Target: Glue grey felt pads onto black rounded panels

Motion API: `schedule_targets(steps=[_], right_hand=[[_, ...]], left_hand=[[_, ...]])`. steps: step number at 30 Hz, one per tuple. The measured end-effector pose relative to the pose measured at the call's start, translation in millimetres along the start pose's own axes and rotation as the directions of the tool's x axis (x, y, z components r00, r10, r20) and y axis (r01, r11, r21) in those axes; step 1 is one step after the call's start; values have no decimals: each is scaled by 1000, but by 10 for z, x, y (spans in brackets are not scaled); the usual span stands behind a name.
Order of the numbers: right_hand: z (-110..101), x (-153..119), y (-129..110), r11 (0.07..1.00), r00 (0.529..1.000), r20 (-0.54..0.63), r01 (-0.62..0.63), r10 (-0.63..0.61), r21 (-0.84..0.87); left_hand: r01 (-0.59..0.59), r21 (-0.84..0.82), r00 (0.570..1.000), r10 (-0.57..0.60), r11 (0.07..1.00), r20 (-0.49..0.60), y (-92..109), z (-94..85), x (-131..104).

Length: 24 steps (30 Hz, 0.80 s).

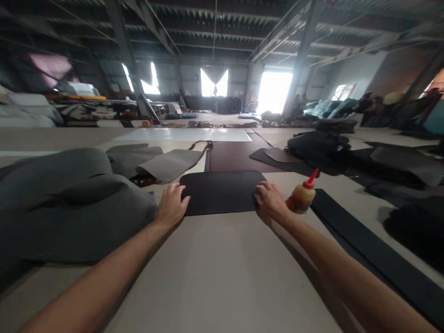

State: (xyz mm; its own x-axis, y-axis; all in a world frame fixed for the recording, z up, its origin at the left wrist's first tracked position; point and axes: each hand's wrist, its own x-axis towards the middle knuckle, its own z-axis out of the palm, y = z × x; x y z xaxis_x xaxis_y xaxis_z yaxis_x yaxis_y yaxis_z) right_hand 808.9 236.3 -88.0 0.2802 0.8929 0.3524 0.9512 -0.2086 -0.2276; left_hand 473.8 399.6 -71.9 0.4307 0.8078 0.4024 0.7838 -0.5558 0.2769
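A black flat panel (222,193) with rounded far corners lies in front of me on the pale table (222,268). My left hand (173,203) is at its left edge, fingers curled and thumb over the near-left part. At the opposite edge, my right hand (270,198) closes its bent fingers on the panel's right side; some fingertips are hidden. Just right of that hand stands a squeeze bottle (301,198) with yellow-brown contents and a red pointed nozzle, tilted a little. Neither hand touches the bottle.
Large grey sheets (69,203) are heaped at left, with smaller grey pieces (169,164) beyond. A long dark strip (367,249) runs along the right. Black material (319,150) is piled at back right. A brown board (232,157) lies past the panel.
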Motion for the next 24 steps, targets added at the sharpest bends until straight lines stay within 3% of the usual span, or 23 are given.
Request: schedule_targets(steps=[2,4,11,15,19,22,24], right_hand=[[-96,-229,-41,993,990,85,114,-117,43],[-221,-444,-28,988,982,128,131,-141,81],[-715,-1013,203,990,990,140,-12,-8,143],[-823,-1292,240,981,986,162,-68,39,180],[-871,-1673,313,975,979,192,19,-62,221],[-1003,-2059,452,957,974,170,99,-149,274],[-1162,-2346,575,952,979,157,78,-129,296]], left_hand=[[-96,35,989,91,995,115,47,-79,-147],[-115,70,976,100,991,195,81,-180,-267],[-160,133,946,114,978,302,218,-539,-600],[-192,117,938,147,974,313,272,-574,-743],[-236,73,921,200,969,334,313,-604,-926],[-268,7,906,249,964,342,313,-637,-1255],[-240,-87,920,255,967,297,254,-640,-1576]])
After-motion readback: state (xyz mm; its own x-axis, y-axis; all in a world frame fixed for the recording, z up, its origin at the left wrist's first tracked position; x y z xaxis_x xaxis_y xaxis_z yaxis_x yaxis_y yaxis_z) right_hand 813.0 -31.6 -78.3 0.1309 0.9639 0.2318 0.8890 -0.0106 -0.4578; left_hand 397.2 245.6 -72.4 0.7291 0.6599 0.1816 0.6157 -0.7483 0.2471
